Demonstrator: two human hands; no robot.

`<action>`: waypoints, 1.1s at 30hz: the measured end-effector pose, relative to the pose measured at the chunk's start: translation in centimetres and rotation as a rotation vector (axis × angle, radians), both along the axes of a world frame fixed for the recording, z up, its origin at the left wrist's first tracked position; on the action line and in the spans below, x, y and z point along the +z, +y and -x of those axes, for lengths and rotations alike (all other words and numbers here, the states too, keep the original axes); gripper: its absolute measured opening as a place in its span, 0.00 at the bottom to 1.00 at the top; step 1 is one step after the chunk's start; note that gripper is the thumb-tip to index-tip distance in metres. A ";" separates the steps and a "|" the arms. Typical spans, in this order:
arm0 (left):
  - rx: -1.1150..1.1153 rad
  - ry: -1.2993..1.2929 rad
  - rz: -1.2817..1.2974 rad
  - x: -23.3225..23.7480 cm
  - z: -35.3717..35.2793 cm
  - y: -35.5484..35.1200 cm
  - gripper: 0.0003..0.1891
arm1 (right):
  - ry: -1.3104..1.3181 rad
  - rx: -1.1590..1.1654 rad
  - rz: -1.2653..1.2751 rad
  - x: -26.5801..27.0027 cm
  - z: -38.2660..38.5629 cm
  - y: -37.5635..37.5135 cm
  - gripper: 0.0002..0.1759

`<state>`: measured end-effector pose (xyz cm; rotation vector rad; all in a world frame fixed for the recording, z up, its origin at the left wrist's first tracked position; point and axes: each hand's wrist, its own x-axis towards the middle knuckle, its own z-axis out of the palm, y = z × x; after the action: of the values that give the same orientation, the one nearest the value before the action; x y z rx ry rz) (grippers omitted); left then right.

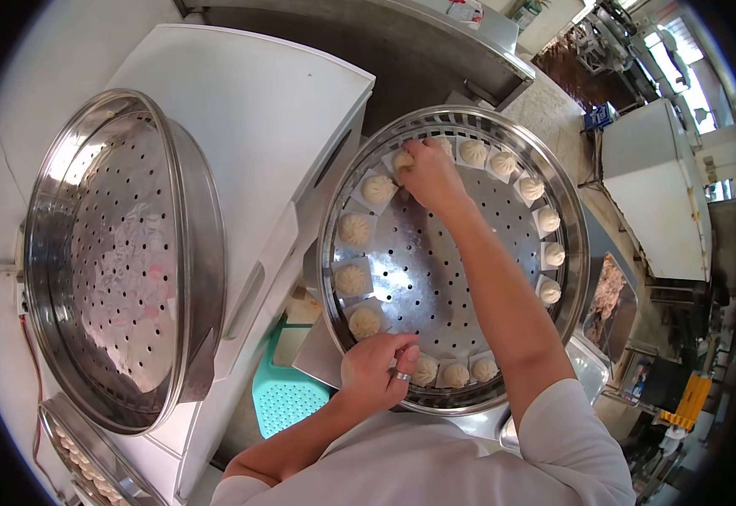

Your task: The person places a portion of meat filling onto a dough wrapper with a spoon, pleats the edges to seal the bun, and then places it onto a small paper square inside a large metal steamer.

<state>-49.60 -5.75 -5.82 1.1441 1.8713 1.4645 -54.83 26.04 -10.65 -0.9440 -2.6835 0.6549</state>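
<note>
Steamer tray (435,278), perforated steel, sits centre frame, with a ring of buns (355,228) on paper squares along its inner wall. Right hand (429,175) is at the far rim, fingers closed on a bun (401,159) in the ring. Left hand (374,369) is at the near rim, fingers curled; whether they grip rim or dough, cannot tell. Second tray (123,253) stands tilted on the white bench (258,101) to the left.

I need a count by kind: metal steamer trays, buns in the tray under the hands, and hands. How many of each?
Metal steamer trays: 3
Buns in the tray under the hands: 15 in view
Hands: 2, left hand and right hand
Total: 20
</note>
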 end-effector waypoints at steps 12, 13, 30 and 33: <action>0.015 -0.033 -0.013 -0.9 -0.4 -0.3 0.06 | 0.089 -0.169 -0.110 5.2 -3.2 4.8 0.26; 0.015 -0.039 -0.016 -1.0 -0.5 -0.2 0.06 | 0.058 -0.193 -0.122 5.8 -3.9 6.2 0.27; -0.017 0.032 -0.020 -0.9 -0.5 0.1 0.08 | -0.150 0.174 -0.185 3.1 -3.6 7.9 0.27; 0.001 0.010 -0.017 -1.0 -0.7 0.1 0.06 | -0.085 0.078 -0.176 6.2 -5.7 10.6 0.26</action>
<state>-48.89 -5.69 -6.82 1.1607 1.8698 1.4798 -49.11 36.66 -4.47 -0.8432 -2.8092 0.3928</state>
